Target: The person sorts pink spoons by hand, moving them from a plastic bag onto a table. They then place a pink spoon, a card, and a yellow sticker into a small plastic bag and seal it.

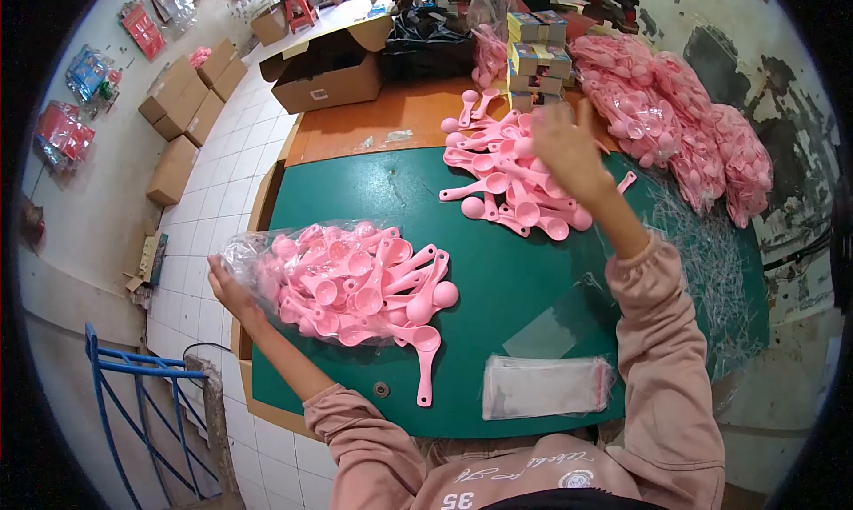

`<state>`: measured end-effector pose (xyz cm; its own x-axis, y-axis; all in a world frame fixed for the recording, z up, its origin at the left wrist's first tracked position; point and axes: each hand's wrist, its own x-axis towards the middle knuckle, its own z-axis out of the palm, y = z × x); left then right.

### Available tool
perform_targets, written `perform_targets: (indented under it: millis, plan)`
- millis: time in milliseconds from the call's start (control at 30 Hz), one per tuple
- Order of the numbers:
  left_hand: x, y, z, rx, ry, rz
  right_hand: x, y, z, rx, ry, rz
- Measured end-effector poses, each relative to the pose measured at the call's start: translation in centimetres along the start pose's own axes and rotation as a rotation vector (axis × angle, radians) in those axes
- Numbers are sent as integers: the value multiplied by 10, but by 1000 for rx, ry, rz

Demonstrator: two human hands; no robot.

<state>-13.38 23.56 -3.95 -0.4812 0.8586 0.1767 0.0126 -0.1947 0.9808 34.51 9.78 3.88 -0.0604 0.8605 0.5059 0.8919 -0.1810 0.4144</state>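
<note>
My left hand (233, 293) rests against the closed end of a clear plastic bag (242, 254), fingers stretched along its edge. Pink plastic scoops (360, 283) fill the bag and spill from its mouth on the right. One scoop (426, 359) lies just outside, handle toward me. My right hand (569, 150) is raised over the right side of a loose pile of pink scoops (506, 177), its fingers apart and slightly blurred. No scoop shows in it, though the palm side is hidden.
Flat clear bags (546, 387) are stacked at the near edge of the green table (355, 186). Large bags of pink scoops (675, 110) stand far right, beside stacked boxes (538, 57). An open carton (329, 79) is at the back. Plastic strands (702, 270) cover the right side.
</note>
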Motion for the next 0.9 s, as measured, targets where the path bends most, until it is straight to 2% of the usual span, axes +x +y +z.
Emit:
perform_targets:
  millis: [33, 67, 100, 167, 200, 233, 300, 333, 400, 433, 500, 567, 633, 733, 800, 900]
  plan:
    - [-4, 7, -1, 275, 75, 184, -2, -19, 7, 333, -167, -131]
    - [-20, 25, 5, 460, 71, 125, -6, -41, 12, 666, -336, -261]
    - [-28, 23, 8, 465, 73, 124, -8, -60, -16, 797, -487, -510]
    - [-35, 13, 11, 230, -223, 55, -28, -108, -28, 1055, -450, -640]
    - [-23, -13, 4, 88, -362, -11, -35, -127, -31, 997, -355, -623]
    - [-19, -33, 4, 92, -358, -13, -41, -141, -33, 939, -263, -604]
    - [-16, -49, 16, 429, -464, 228, -52, -155, -34, 902, -264, -584]
    - [-16, -46, 19, 424, -468, 227, -55, -157, -35, 859, -263, -562]
    - [-20, -40, 24, 47, -537, 48, -67, -151, -38, 845, -268, -600]
    - [-18, -45, 26, 43, -541, 42, -71, -146, -39, 839, -265, -642]
    - [-13, -53, 24, -81, -509, -111, -80, -134, -41, 847, -204, -686]
    - [-32, -26, 34, -102, -519, -204, -86, -121, -47, 1028, -445, -662]
    - [-29, -29, 35, -93, -520, -225, -90, -112, -49, 1039, -398, -664]
    - [-23, -37, 36, -80, -520, -227, -92, -103, -54, 1162, -517, -567]
    - [-20, -41, 36, -74, -518, -229, -92, -99, -58, 1142, -384, -549]
    - [-16, -49, 37, -86, -510, -222, -88, -95, -56, 1113, -360, -529]
